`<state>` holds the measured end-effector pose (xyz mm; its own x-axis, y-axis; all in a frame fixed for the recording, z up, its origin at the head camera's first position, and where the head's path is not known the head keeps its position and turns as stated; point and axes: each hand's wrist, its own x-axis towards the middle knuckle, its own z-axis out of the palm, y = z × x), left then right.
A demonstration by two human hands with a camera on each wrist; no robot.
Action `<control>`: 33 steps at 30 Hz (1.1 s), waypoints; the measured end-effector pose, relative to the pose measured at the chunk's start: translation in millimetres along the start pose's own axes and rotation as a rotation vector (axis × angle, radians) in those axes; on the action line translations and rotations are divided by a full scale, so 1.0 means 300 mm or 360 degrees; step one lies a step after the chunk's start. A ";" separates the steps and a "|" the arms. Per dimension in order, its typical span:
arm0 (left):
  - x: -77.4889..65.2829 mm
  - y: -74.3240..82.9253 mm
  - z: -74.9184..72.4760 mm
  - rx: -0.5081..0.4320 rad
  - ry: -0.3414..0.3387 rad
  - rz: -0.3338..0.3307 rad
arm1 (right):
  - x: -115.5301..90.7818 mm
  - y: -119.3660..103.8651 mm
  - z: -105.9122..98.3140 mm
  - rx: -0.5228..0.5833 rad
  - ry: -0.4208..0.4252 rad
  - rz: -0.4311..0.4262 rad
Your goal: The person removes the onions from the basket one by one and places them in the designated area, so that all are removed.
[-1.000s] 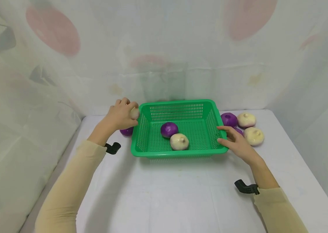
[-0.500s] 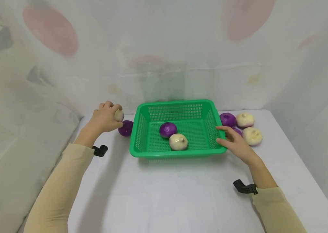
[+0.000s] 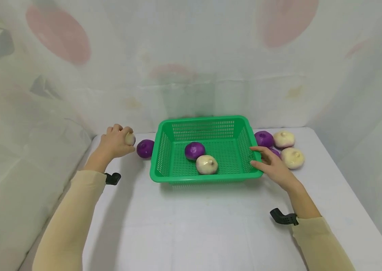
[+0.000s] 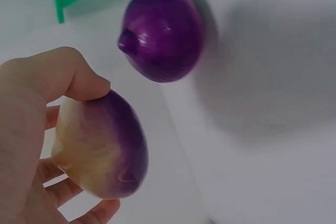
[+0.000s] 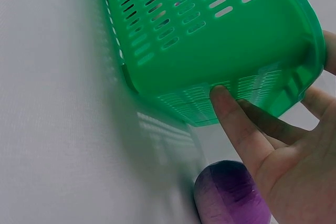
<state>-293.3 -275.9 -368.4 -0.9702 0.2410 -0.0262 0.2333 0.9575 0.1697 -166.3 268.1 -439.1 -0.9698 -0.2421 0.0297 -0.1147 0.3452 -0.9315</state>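
Note:
In the head view my left hand (image 3: 112,143) holds a cream-and-purple turnip (image 3: 130,139) over the table's left side. The left wrist view shows the thumb on the top of the turnip (image 4: 102,145) and curled fingers beneath. A glossy purple onion (image 3: 145,148) stands between that hand and the green plastic basket (image 3: 207,177). Inside the basket lie a purple onion (image 3: 195,151) and a cream turnip (image 3: 206,165), side by side. My right hand (image 3: 273,167) grips the basket's right rim; in the right wrist view, fingers (image 5: 236,119) press against its slotted outer wall.
Beyond the basket's right end, two cream turnips (image 3: 292,158) and two purple onions (image 3: 264,139) sit clustered, one onion partly hidden by my right hand. The white-covered table (image 3: 207,226) meets a printed fabric backdrop (image 3: 191,90) behind and at both sides.
My left hand has moved left and slightly down with the turnip, away from the basket's left rim, uncovering the purple onion there. The right hand stays on the basket.

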 end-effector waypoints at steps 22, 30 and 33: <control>0.026 -0.107 0.186 -0.0088 0.0014 -0.0143 | -0.001 -0.001 0.005 0.0004 0.0004 0.0001; 0.033 -0.109 0.221 -0.0154 -0.0023 -0.0187 | 0.003 -0.002 0.006 -0.0008 0.0010 -0.0002; 0.039 -0.111 0.234 -0.0173 -0.0034 -0.0192 | 0.001 -0.004 0.004 -0.0008 0.0015 -0.0003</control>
<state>-307.8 -293.7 -443.5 -0.9888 0.1299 -0.0737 0.1056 0.9571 0.2698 -166.2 266.5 -438.4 -0.9716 -0.2341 0.0351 -0.1178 0.3495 -0.9295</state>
